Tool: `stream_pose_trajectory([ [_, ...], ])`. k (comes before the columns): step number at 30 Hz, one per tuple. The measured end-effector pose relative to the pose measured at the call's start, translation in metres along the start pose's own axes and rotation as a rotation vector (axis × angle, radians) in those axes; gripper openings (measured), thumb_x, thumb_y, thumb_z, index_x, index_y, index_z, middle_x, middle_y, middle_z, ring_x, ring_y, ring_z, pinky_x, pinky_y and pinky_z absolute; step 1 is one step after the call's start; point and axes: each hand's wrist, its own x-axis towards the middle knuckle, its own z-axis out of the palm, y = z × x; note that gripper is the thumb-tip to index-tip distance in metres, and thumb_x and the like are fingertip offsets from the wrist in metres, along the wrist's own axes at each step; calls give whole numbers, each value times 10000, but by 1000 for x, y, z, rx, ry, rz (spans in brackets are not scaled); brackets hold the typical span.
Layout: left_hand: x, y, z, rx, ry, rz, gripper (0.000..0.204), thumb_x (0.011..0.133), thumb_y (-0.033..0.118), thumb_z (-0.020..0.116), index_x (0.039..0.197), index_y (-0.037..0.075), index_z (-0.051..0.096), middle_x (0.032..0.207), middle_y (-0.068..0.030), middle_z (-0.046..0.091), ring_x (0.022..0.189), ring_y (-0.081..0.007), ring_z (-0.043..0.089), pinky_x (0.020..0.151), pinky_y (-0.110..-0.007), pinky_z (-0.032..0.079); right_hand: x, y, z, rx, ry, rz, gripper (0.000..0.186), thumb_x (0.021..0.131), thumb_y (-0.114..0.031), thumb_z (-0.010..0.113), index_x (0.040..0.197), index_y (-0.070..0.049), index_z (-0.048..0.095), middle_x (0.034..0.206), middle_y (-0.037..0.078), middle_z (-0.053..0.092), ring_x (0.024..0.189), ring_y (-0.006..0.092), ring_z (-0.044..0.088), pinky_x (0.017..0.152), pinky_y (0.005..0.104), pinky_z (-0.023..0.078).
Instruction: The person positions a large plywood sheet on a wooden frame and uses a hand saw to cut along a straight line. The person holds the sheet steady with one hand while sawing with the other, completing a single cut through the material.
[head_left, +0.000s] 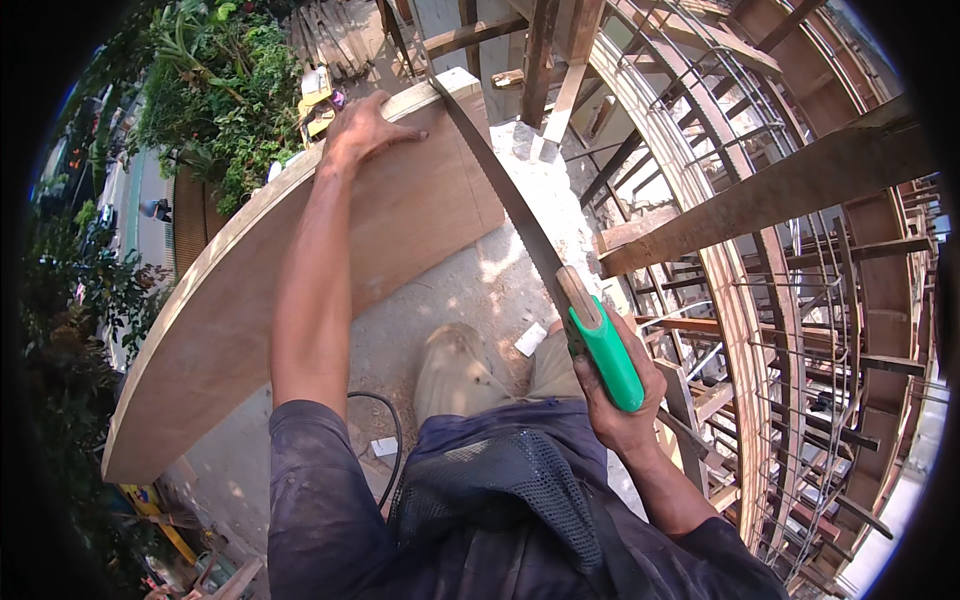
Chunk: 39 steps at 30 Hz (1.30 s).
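Note:
A long plywood board (400,210) slants from the lower left to the top centre, with a faint line across its face near its right end. My left hand (365,130) grips its top edge, fingers over the edge and thumb on the face. My right hand (625,385) is closed round the green-and-wood handle of a handsaw (500,190). The saw's blade reaches up to the board's top edge at the right end, a little right of my left hand.
Curved timber formwork (740,330) with rebar and wooden props fills the right side. A timber beam (740,190) juts in. Below me are a concrete surface (460,300) and a black cable (390,420). Plants (210,120), a yellow object (315,110) and a street lie beyond the board.

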Motion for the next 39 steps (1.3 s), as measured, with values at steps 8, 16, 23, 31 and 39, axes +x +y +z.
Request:
stream_pose_trajectory([
  [8, -24, 38, 17, -37, 144, 145, 1063, 610, 600, 952, 1467, 69, 619, 1336, -200, 732, 1243, -346, 704, 1106, -468, 523, 224, 24, 94, 52, 60, -120, 420, 944, -195, 778, 1335, -59, 708, 1012, 201, 787, 889, 242, 764, 811, 383, 576],
  [16, 1, 9, 0, -59, -28, 22, 1075, 596, 603, 956, 1472, 76, 624, 1343, -204, 725, 1236, -333, 702, 1099, -444, 534, 0, 16, 0, -146, -2, -8, 601, 938, -13, 766, 1507, -1, 573, 1318, 179, 747, 1184, 220, 739, 1040, 351, 560],
  [23, -51, 53, 27, 7, 228, 218, 953, 619, 582, 954, 1380, 81, 675, 1285, -198, 742, 1185, -355, 718, 1027, -463, 559, 200, 31, 84, 55, 90, -99, 457, 943, -190, 796, 1379, -101, 697, 1068, 173, 785, 912, 191, 755, 859, 339, 576],
  [31, -45, -1, 11, -9, 100, 52, 991, 607, 645, 936, 1381, 81, 680, 1229, -187, 771, 1189, -337, 723, 1038, -460, 553, -4, 11, 4, -19, -12, 27, 589, 939, 3, 761, 1500, -8, 585, 1311, 173, 742, 1226, 217, 714, 1061, 358, 547],
  [39, -67, 41, 32, -39, 184, 163, 963, 608, 628, 936, 1374, 100, 686, 1205, -168, 783, 1133, -354, 742, 979, -480, 570, 115, 26, 59, -2, 129, -139, 473, 952, -159, 785, 1404, -69, 677, 1089, 173, 787, 919, 171, 742, 872, 323, 570],
])
